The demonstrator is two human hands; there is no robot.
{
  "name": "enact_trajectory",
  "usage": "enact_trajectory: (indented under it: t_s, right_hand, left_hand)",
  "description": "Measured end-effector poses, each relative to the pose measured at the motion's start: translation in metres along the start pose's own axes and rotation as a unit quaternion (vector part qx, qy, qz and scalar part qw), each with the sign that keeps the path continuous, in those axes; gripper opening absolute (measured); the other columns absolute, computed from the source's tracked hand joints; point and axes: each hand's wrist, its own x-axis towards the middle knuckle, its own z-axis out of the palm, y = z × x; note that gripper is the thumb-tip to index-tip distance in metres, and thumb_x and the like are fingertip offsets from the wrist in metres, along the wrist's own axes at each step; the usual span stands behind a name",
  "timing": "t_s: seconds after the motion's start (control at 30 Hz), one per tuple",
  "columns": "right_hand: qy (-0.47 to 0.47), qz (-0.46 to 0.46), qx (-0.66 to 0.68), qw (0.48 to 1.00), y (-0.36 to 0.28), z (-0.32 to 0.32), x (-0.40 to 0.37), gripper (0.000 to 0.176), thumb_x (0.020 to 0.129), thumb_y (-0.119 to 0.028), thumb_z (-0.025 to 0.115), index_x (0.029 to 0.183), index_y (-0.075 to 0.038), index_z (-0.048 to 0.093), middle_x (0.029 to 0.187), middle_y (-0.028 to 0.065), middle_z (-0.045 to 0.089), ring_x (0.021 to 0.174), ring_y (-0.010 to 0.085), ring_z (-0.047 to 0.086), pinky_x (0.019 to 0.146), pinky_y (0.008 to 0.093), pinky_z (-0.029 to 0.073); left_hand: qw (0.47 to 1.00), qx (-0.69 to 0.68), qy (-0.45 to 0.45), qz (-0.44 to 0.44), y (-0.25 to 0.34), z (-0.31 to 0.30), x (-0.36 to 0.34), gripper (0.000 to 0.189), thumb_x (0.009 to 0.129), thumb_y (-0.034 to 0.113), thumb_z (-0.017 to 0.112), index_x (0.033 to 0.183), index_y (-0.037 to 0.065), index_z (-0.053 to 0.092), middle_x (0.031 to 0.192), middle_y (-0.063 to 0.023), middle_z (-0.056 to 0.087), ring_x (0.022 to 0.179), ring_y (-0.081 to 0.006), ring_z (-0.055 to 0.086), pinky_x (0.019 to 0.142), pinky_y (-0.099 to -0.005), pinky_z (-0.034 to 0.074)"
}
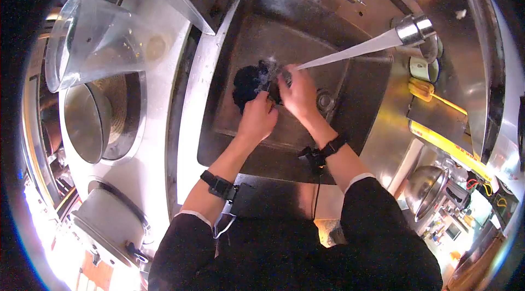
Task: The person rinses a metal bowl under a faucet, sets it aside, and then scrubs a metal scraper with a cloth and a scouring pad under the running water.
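A black, limp-looking item [247,84] with a ragged outline is held over the sink [262,34], and I cannot make out its kind. My left hand [258,117] has its fingers closed on the item's lower edge. On the other side, my right hand [298,92] curls round its right part, with the fingertips partly hidden. From the faucet [414,30], a stream of water [350,50] runs down onto my right hand and the black item, splashing white between the hands. Straps with small devices sit on both wrists.
Left of the sink, a clear plastic tub [98,39] stands on the white counter [158,89], near a metal bowl [86,121] and a large white pot [112,217]. A yellow brush [421,89] and a steel bowl [425,191] are at the right. A drain [325,101] shows in the basin.
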Motion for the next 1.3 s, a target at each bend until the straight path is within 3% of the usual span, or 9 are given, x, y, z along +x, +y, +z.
enact_trajectory:
  t_s: [0.2,0.27,0.37,0.5,0.6,0.73,0.8,0.93,1.3]
  right_hand:
    - [0.008,-0.028,0.009,1.000,-0.013,0.001,-0.011,0.029,0.079,-0.017,0.065,0.100,0.001,0.057,0.095,0.0209,0.059,0.093,0.0396,0.055,0.080,0.0431,0.044]
    - [-0.003,0.173,0.038,0.984,-0.005,-0.005,0.014,0.028,0.080,-0.018,0.064,0.099,-0.001,0.055,0.098,0.0201,0.057,0.094,0.0402,0.054,0.079,0.0458,0.044]
    - [0.057,-0.011,0.046,0.997,-0.006,0.008,-0.017,0.028,0.080,-0.019,0.064,0.099,0.000,0.055,0.094,0.0200,0.058,0.092,0.0408,0.055,0.080,0.0453,0.044]
    - [0.079,0.080,0.101,0.989,0.008,-0.010,-0.011,0.031,0.081,-0.022,0.065,0.099,0.002,0.057,0.093,0.0204,0.061,0.091,0.0394,0.058,0.081,0.0425,0.044]
    - [0.084,0.191,0.151,0.966,0.018,-0.031,-0.021,0.036,0.081,-0.025,0.067,0.101,0.003,0.057,0.096,0.0194,0.063,0.090,0.0338,0.060,0.081,0.0404,0.045]
    - [0.096,0.222,0.152,0.958,0.025,-0.042,-0.056,0.036,0.081,-0.026,0.068,0.099,0.003,0.058,0.090,0.0128,0.063,0.082,0.0215,0.058,0.076,0.0331,0.045]
    - [0.084,0.242,0.178,0.950,0.009,-0.055,-0.070,0.033,0.081,-0.022,0.069,0.100,0.003,0.057,0.088,0.0071,0.063,0.079,0.0123,0.056,0.072,0.0274,0.045]
    - [0.080,0.313,0.230,0.918,0.000,-0.067,-0.093,0.036,0.079,-0.025,0.070,0.098,0.003,0.058,0.091,0.0121,0.064,0.083,0.0202,0.059,0.078,0.0317,0.045]
    - [0.101,0.172,0.189,0.962,-0.040,-0.096,-0.048,0.037,0.079,-0.025,0.070,0.101,0.002,0.058,0.089,0.0146,0.064,0.084,0.0229,0.061,0.078,0.0322,0.046]
  left_hand:
    - [1.000,-0.014,0.015,-0.011,-0.004,0.000,0.003,0.023,0.075,0.009,0.057,0.090,-0.006,0.050,0.080,-0.0273,0.060,0.083,-0.0446,0.058,0.071,-0.0494,0.045]
    - [0.999,-0.004,0.026,-0.019,-0.002,0.004,0.002,0.024,0.075,0.010,0.057,0.091,-0.006,0.051,0.080,-0.0269,0.060,0.083,-0.0441,0.058,0.071,-0.0488,0.046]
    - [0.999,0.002,0.024,-0.035,-0.005,0.000,0.005,0.026,0.076,0.013,0.058,0.092,-0.006,0.052,0.081,-0.0253,0.062,0.083,-0.0422,0.060,0.072,-0.0460,0.047]
    - [0.988,-0.091,0.120,-0.032,0.011,-0.010,0.021,0.022,0.078,0.015,0.060,0.087,-0.003,0.051,0.067,-0.0170,0.060,0.067,-0.0322,0.062,0.060,-0.0379,0.049]
    - [0.779,-0.597,-0.060,-0.180,0.020,-0.020,0.054,0.013,0.085,0.010,0.055,0.078,0.005,0.045,0.058,-0.0021,0.042,0.057,-0.0173,0.054,0.048,-0.0255,0.049]
    - [0.646,-0.715,-0.049,-0.262,0.021,0.011,0.109,0.018,0.086,0.012,0.055,0.079,0.000,0.045,0.070,-0.0113,0.049,0.065,-0.0222,0.057,0.061,-0.0302,0.058]
    - [0.636,-0.716,-0.046,-0.284,0.047,0.012,0.111,0.018,0.086,0.013,0.055,0.077,0.002,0.045,0.068,-0.0087,0.048,0.061,-0.0199,0.056,0.056,-0.0280,0.056]
    - [0.622,-0.734,-0.106,-0.251,0.034,0.036,0.125,0.018,0.087,0.014,0.055,0.073,0.009,0.044,0.060,0.0006,0.046,0.049,-0.0118,0.048,0.043,-0.0222,0.044]
    - [0.482,-0.809,-0.026,-0.336,0.040,0.042,0.135,0.017,0.087,0.014,0.051,0.072,0.010,0.044,0.057,0.0016,0.045,0.043,-0.0082,0.039,0.039,-0.0213,0.035]
